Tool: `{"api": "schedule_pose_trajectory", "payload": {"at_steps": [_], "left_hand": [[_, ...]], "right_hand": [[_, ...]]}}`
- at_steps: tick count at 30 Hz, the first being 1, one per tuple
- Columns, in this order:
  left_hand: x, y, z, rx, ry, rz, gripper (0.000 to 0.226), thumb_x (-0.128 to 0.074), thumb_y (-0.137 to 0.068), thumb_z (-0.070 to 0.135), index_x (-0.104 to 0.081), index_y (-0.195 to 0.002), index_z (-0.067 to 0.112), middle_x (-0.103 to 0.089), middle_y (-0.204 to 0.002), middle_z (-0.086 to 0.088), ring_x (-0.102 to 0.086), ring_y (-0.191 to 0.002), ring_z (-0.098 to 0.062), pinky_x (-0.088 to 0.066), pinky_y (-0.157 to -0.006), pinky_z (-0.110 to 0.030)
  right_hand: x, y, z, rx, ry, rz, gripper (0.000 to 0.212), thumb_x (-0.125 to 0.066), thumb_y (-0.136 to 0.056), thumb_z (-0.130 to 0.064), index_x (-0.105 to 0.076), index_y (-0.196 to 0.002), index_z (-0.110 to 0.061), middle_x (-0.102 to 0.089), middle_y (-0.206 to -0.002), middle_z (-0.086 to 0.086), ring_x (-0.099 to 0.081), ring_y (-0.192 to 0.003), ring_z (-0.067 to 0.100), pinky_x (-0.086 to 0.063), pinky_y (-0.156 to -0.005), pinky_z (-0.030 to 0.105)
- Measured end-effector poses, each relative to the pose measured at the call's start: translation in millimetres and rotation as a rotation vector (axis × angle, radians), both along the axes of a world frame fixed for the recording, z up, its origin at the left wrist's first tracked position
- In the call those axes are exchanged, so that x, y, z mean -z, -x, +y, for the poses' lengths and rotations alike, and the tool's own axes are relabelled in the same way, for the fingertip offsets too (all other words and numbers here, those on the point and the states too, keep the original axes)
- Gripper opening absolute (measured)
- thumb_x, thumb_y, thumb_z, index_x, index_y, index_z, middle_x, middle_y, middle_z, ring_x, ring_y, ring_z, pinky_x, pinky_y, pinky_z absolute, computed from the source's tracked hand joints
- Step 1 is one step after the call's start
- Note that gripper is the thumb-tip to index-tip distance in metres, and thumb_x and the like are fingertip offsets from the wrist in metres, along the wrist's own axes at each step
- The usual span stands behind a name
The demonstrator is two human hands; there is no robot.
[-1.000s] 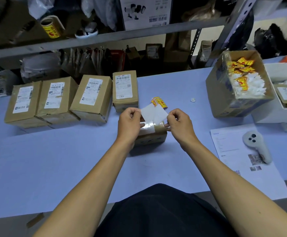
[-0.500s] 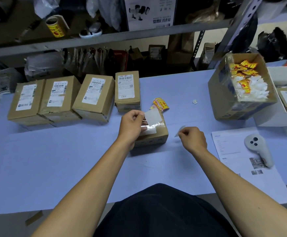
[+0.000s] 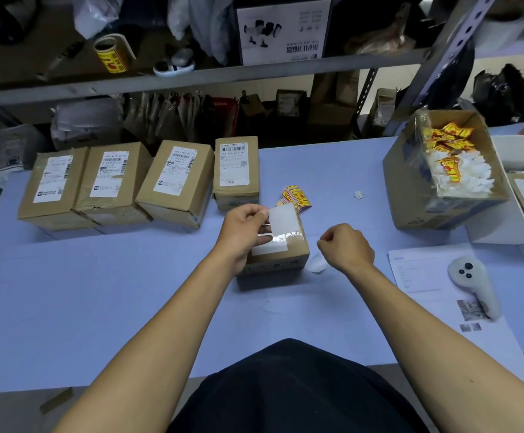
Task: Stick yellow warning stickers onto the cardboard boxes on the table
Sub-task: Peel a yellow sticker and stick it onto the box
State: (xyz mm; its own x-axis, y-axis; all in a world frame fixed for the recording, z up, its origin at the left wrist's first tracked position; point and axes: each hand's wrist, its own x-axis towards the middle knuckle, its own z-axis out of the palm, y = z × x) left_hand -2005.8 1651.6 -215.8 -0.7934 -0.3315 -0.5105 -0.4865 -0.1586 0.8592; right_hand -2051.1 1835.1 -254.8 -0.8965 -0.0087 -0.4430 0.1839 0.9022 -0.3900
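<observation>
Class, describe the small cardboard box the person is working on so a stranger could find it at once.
On the pale blue table, look nearer than the row of four labelled brown boxes. The small brown cardboard box stands alone beside the left hand; unlike its neighbours, it has shiny clear tape across the top.

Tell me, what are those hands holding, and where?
Left hand pinches a white square sticker by its left edge. Right hand is curled, apparently holding nothing.

Only legible: "159-X02-560" on shipping label [image 3: 233, 164] of cardboard box [image 3: 236, 195] beyond left-hand fingers [image 3: 259, 213]; other txt was too blurred.
</observation>
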Motion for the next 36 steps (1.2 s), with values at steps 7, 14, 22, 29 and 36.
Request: {"api": "schedule_pose_trajectory", "payload": {"at_steps": [7,14,22,29,36], "left_hand": [[5.5,3.0,-0.9,0.037,-0.016,-0.069,0.016,-0.053,-0.1,0.012,-0.067,-0.094,0.008,-0.067,-0.094,-0.011,-0.062,-0.084,-0.021,-0.061,-0.075,-0.036],[3.2,4.1,-0.6,0.066,-0.017,-0.103,0.016,-0.052,-0.096,0.007,-0.066,-0.09,0.002,-0.057,-0.076,-0.011,-0.054,-0.059,-0.016,-0.056,-0.056,-0.027],[-0.5,2.4,-2.6,-0.051,-0.235,-0.096,0.006,-0.06,-0.096,0.009,-0.062,-0.101,0.006,-0.06,-0.08,-0.01,-0.06,-0.061,-0.017,-0.06,-0.061,-0.032],[1.7,2.0,-3.2,-0.172,-0.27,-0.139,0.009,-0.059,-0.097,0.015,-0.063,-0.102,0.009,-0.063,-0.093,-0.01,-0.065,-0.083,-0.024,-0.061,-0.071,-0.037],[1.8,1.9,1.1,0.147,0.056,0.004,0.013,-0.069,-0.092,0.018,-0.069,-0.104,0.013,-0.07,-0.095,-0.003,-0.066,-0.086,-0.015,-0.056,-0.074,-0.031]], "right_hand": [[-29.1,-3.9,-24.7,0.056,0.926,-0.043,0.033,-0.056,-0.096,-0.005,-0.071,-0.104,-0.033,-0.066,-0.098,0.003,-0.062,-0.075,0.016,-0.058,-0.073,0.034],[-31.5,-1.7,-32.5,-0.05,0.91,-0.003,0.035,-0.065,-0.082,0.013,-0.074,-0.077,-0.02,-0.072,-0.087,0.003,-0.062,-0.073,0.016,-0.052,-0.066,0.026],[-19.8,-0.7,-30.0,0.056,0.929,0.007,0.008,-0.076,-0.082,-0.009,-0.076,-0.089,-0.014,-0.072,-0.087,0.009,-0.063,-0.083,0.013,-0.055,-0.077,0.029],[-25.5,4.1,-31.6,0.258,1.056,-0.082,0.009,-0.069,-0.09,-0.007,-0.073,-0.09,-0.015,-0.072,-0.085,0.004,-0.064,-0.076,0.01,-0.053,-0.073,0.025],[-24.6,5.5,-32.8,0.173,0.988,-0.261,0.014,-0.067,-0.093,-0.012,-0.073,-0.105,-0.013,-0.074,-0.102,0.008,-0.071,-0.092,0.017,-0.057,-0.072,0.028]]}}
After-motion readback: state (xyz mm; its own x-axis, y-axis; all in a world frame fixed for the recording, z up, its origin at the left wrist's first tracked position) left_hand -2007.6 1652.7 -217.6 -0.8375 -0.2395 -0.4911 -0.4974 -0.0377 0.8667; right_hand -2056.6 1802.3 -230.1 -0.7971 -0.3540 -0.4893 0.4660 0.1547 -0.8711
